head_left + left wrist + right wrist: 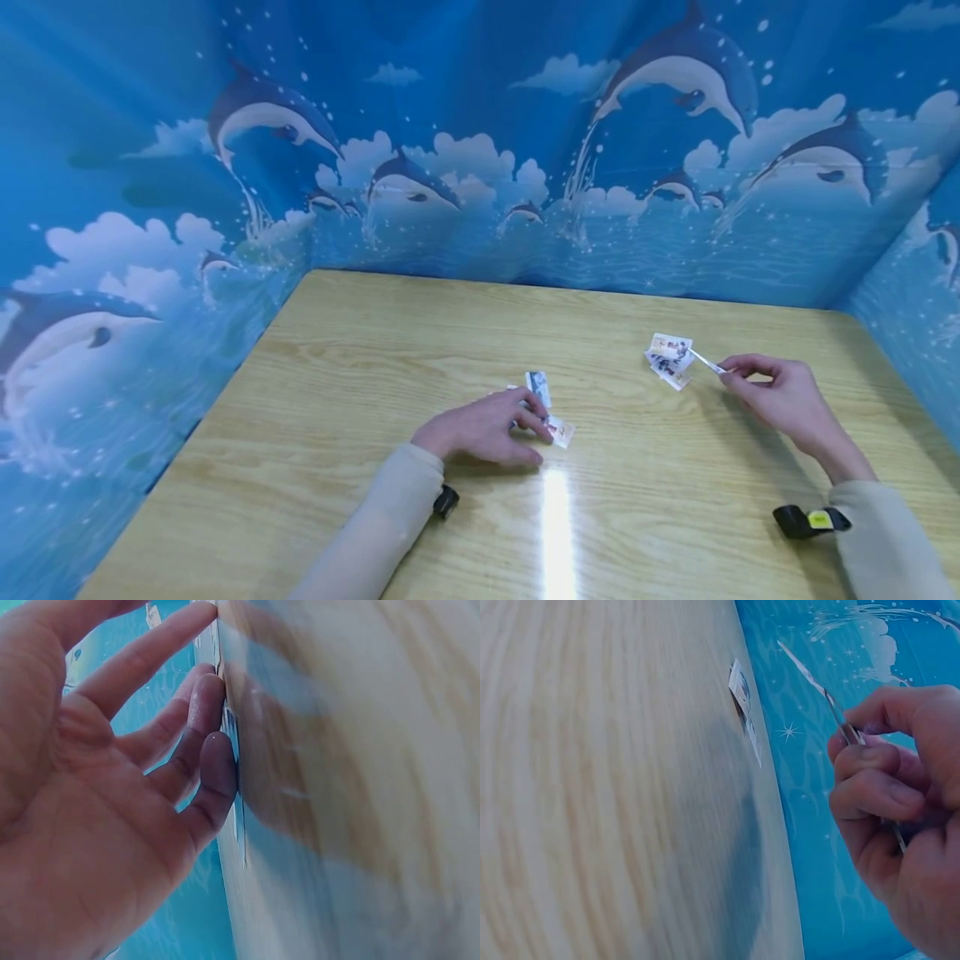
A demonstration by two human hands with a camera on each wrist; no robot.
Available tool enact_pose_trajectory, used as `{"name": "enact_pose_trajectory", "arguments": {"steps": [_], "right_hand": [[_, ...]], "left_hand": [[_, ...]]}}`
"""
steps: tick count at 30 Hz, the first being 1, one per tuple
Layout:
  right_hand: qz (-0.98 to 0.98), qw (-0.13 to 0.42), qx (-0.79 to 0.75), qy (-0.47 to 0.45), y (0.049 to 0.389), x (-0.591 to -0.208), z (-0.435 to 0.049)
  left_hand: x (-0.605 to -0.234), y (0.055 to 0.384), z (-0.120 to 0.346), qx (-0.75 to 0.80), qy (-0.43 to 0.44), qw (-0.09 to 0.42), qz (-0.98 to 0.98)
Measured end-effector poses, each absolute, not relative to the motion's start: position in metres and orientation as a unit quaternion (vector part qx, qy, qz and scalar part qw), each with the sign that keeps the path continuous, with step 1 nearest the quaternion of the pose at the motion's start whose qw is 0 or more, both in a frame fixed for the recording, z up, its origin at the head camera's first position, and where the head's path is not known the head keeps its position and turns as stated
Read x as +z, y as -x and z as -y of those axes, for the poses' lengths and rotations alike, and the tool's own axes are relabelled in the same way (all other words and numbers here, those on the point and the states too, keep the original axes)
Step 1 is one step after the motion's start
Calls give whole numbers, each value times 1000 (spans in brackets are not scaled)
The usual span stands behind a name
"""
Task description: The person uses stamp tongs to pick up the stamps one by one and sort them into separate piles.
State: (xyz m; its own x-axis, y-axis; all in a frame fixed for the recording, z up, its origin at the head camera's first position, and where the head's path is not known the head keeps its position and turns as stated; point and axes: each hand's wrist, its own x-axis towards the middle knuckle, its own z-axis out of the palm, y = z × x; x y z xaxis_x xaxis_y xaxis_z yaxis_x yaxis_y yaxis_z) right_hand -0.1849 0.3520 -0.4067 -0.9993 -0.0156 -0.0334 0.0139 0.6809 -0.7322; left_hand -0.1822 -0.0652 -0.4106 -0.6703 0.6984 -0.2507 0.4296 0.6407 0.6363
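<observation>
My right hand pinches slim metal tweezers, whose back end shows below the curled fingers in the right wrist view. In the head view their tip overlaps a small pile of printed, stamp-like paper pieces at the right of the table. The right wrist view shows this pile edge-on, low on the wood. My left hand rests over a second group, with loosely bent fingers and fingertips right at the papers. One bluish stamp-like piece lies beyond the fingers, and a paler piece pokes out beside them; others are partly hidden.
The wood-grain table meets a blue dolphin-print cloth at its back and sides. A bright light reflection streaks the near middle. Each wrist wears a dark camera mount; the right one has a yellow label.
</observation>
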Motion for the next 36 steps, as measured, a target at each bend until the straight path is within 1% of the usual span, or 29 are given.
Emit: {"name": "enact_pose_trajectory", "arguments": {"steps": [6,12,21,36], "right_hand": [[-920,-11,-392,-18,190,-410,-351],[-922,-9,-386,-34,194,-414,-351],[-933,-3,-357,-34,199,-420,-352],[-956,-39,-290,-31,206,-423,-346]], "left_hand": [[-410,183,65,268,-322,254,-872],[-410,183,65,268,-321,254,-872],[-411,183,66,270,-324,252,-871],[-415,184,67,283,-316,255,-869]]}}
